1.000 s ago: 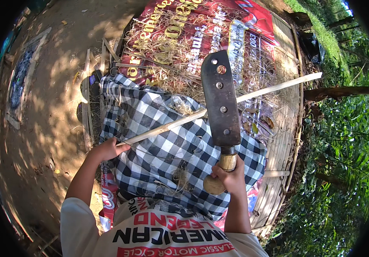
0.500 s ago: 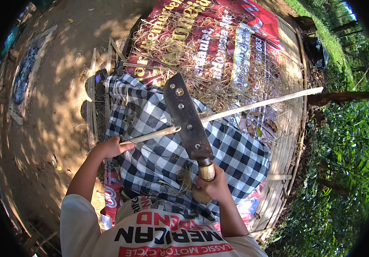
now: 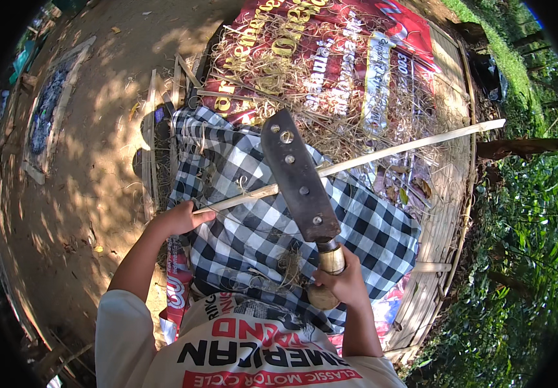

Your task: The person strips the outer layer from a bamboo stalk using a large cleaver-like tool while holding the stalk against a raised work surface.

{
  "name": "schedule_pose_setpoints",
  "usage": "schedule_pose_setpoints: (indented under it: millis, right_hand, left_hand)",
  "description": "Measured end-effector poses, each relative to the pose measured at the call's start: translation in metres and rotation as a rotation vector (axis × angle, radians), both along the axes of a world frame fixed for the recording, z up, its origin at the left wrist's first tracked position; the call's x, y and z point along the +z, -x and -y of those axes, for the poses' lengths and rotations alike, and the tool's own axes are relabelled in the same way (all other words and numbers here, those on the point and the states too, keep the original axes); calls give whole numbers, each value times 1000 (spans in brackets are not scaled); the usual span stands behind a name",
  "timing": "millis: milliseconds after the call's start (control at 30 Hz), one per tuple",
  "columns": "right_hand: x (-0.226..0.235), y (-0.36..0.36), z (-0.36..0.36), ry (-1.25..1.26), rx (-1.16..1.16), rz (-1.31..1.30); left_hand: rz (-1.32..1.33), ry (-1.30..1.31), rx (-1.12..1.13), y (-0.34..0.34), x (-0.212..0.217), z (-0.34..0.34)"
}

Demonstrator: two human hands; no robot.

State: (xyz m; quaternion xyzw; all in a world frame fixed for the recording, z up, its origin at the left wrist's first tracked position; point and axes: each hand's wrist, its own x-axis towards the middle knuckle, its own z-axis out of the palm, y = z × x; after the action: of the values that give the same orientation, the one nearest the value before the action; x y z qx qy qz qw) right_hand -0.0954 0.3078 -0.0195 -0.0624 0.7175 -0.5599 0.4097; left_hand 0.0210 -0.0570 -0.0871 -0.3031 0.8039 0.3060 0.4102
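Observation:
My left hand is closed on the near end of a long pale bamboo strip, which slants up and away to the right. In my right hand is a machete, gripped by its wooden handle; the dark, broad blade has several round holes or studs along it. The blade lies across the strip near its middle and hides a short part of it. A thin curl of shaving stands on the strip left of the blade. Beneath both, a black-and-white checked cloth covers my lap.
A red printed banner strewn with thin shavings spreads ahead over a bamboo-slat platform. Wooden slats stand at its left edge. Bare dirt ground lies left, green plants right.
The whole view has shifted slightly, so everything sits a little further right. The blade stays across the strip, and a shaving curl now shows beside it. Both grips are unchanged.

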Motion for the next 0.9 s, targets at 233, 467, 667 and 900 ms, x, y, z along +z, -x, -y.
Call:
schedule_pose_setpoints:
  millis: [233, 467, 667, 900]
  right_hand:
    - [-20, -26, 13, 26, 11, 145]
    - [-7, -28, -5, 17, 56, -123]
    - [8, -13, -31, 103, -166, -15]
    - [15, -1, -36, 297, -283, -119]
  left_hand:
    - [-24, -60, -11, 3, 8, 2]
    - [-191, -38, 91, -18, -20, 1]
    - [-323, 182, 83, -21, -13, -7]
    - [-518, 284, 25, -28, -20, -5]
